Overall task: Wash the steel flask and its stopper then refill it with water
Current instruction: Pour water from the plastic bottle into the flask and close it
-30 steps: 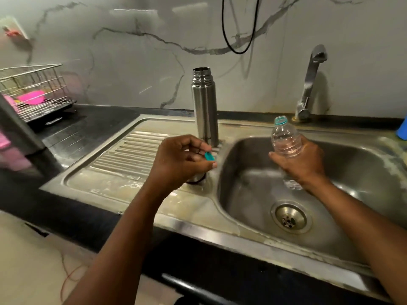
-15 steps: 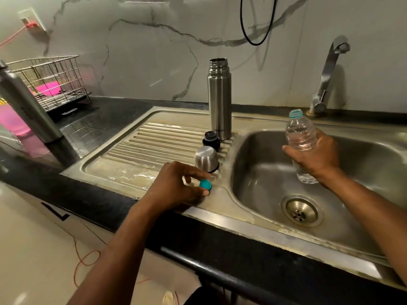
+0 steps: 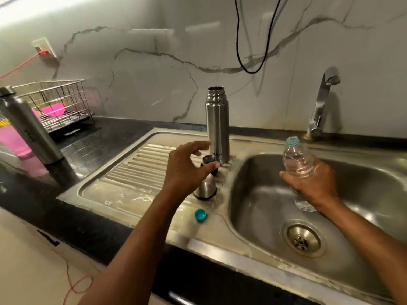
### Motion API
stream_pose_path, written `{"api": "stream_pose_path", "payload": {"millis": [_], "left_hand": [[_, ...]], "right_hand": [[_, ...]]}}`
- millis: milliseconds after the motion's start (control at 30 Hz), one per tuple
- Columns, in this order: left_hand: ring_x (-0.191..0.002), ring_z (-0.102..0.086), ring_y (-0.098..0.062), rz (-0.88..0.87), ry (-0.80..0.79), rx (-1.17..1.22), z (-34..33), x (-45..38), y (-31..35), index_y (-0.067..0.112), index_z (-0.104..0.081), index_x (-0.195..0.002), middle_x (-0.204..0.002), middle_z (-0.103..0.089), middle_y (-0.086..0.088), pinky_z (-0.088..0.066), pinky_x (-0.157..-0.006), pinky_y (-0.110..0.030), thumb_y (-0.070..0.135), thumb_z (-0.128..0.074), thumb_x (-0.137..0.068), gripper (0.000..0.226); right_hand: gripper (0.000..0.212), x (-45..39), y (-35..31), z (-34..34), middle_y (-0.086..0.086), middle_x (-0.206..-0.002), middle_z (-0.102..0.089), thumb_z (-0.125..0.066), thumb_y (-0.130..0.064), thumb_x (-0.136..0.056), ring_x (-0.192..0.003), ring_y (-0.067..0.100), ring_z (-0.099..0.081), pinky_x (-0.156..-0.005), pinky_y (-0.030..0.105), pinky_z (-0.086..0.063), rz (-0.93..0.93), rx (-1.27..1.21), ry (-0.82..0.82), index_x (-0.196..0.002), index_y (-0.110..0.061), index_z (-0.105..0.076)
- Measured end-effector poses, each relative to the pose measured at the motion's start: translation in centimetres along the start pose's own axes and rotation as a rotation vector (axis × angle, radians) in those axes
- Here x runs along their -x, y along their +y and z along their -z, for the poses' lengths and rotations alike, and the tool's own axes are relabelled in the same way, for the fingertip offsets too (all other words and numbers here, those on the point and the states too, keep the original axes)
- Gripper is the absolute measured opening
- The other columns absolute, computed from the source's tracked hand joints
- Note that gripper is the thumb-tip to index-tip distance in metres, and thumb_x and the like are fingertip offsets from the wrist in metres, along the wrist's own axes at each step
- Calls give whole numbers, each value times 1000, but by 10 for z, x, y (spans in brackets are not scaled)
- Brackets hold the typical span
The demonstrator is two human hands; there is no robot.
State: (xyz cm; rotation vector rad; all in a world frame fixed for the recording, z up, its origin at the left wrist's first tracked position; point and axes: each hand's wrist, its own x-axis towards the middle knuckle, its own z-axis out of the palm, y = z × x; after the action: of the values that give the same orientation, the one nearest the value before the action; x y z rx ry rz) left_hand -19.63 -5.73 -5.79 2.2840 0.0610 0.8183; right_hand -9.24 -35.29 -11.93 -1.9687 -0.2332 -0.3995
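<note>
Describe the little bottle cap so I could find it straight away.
Start at the steel sink and its ribbed draining board left of the basin. The bottle cap lies by itself near the board's front edge, nearer you than the steel flask cup. It is the only small teal plastic thing there; its neighbours are steel or black.

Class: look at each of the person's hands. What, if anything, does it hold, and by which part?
The right hand grips the uncapped plastic bottle round its lower body. The left hand holds nothing, fingers spread near the steel flask.
</note>
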Motion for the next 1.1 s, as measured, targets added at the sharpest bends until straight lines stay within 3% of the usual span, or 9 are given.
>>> {"api": "stream_pose_path", "payload": {"millis": [67, 133, 233, 333, 467, 667, 800, 933, 1100], "left_hand": [[-112, -61, -9, 40, 68, 3, -22, -27, 8, 29, -63, -138, -131, -67, 9, -53, -93, -31, 37, -96, -69, 77], [-132, -51, -17, 145, 123, 1, -43, -56, 16, 29, -48, -150, -145, -55, 4, -48, -109, -40, 43, -96, -67, 97], [-143, -45, -26, 387, 121, 121, -65, -98, 23, 25, -34, -156, -152, -50, -4, -44, -116, -49, 46, -100, -59, 119], [-123, -64, -26, 467, 81, 220, -79, -115, 16, 23, -47, -136, -127, -64, -3, -55, -103, -45, 37, -100, -61, 94], [-104, -70, -20, 462, 156, 267, -91, -109, 19, 25, -57, -121, -111, -69, 2, -59, -98, -45, 24, -97, -66, 68], [-98, -67, -12, 367, -29, 410, -110, -64, 80, 27, -59, -116, -104, -68, 8, -56, -89, -30, 13, -96, -63, 67], [-103, -66, -15, 402, -254, 382, -128, -25, 98, 31, -56, -116, -109, -68, 7, -56, -95, -38, 14, -95, -65, 66], [-111, -65, -16, 381, -431, 264, -142, -3, 87, 28, -59, -126, -117, -69, 5, -55, -102, -42, 15, -96, -62, 75], [-108, -65, -12, 273, -480, 147, -152, 4, 73, 26, -62, -127, -115, -70, 8, -52, -93, -29, 14, -97, -60, 77]], "right_hand": [[49, -3, 4, 0, 2, -97, -72, -93, -22, -70, -86, 21, -70, -82, 36, -56, -10, 6, 2, -113, -19, -69], [53, -3, 8, -1, 1, -99, -71, -94, -22, -70, -88, 21, -69, -84, 37, -56, -15, 10, -3, -116, -19, -68], [52, -5, 14, -2, 0, -98, -73, -95, -23, -67, -88, 20, -71, -83, 40, -59, -11, -10, 4, -112, -25, -68], [50, -6, 14, -4, -3, -95, -73, -96, -24, -66, -86, 17, -71, -80, 35, -58, -14, -9, 8, -106, -30, -66], [41, -7, 12, -1, -11, -85, -72, -95, -25, -66, -79, 9, -70, -72, 29, -55, -14, -8, 39, -94, -33, -66], [41, -15, 8, 23, -7, -91, -76, -91, -23, -69, -81, 11, -73, -74, 34, -61, -80, -74, 96, -105, -24, -72], [34, -24, -1, 49, -7, -86, -76, -91, -23, -70, -79, 12, -74, -72, 34, -62, -99, -55, 171, -99, -23, -73], [37, -31, -15, 77, -9, -83, -74, -88, -34, -64, -75, 10, -72, -66, 28, -56, -21, 149, 213, -96, -26, -72], [50, -34, -24, 101, -14, -80, -65, -88, -46, -60, -70, 10, -61, -59, 20, -41, 132, 567, 108, -100, -31, -62]]}}
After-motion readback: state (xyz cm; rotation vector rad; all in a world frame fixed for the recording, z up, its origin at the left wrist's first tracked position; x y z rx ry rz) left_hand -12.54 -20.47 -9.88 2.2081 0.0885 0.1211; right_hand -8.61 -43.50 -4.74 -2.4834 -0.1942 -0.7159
